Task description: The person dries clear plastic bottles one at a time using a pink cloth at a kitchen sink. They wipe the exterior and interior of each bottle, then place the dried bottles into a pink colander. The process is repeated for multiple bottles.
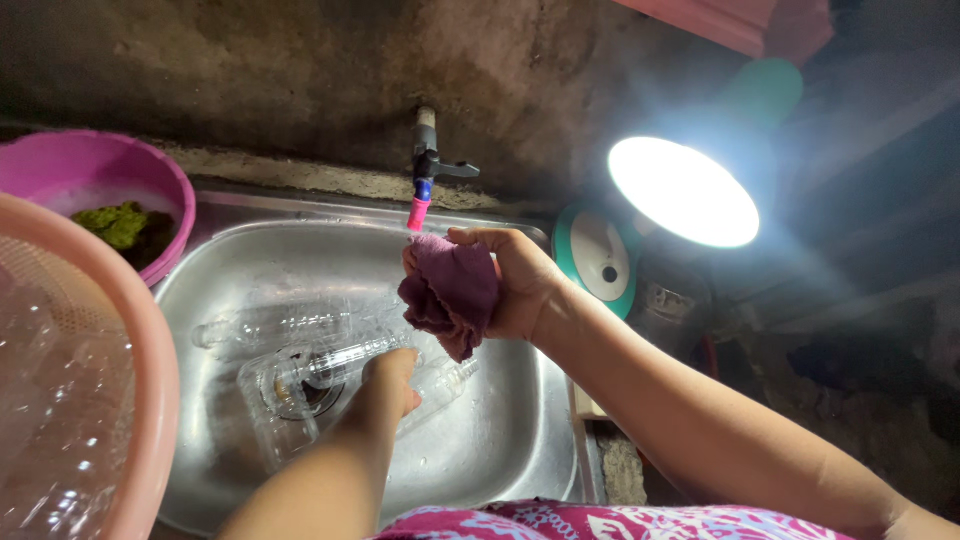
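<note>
Steel sink [520, 440] | right hand [520, 285] grips purple cloth [452, 292] | left hand [392, 378] on clear bottle [345, 360]

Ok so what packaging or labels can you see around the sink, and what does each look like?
Clear plastic bottles: lying in the steel sink, label-free as far as shows, one under the left hand.
Clear plastic container: over the drain, squarish, transparent.
No labels, signs or screens in view.
Right hand holds a purple cloth under the tap.
</note>
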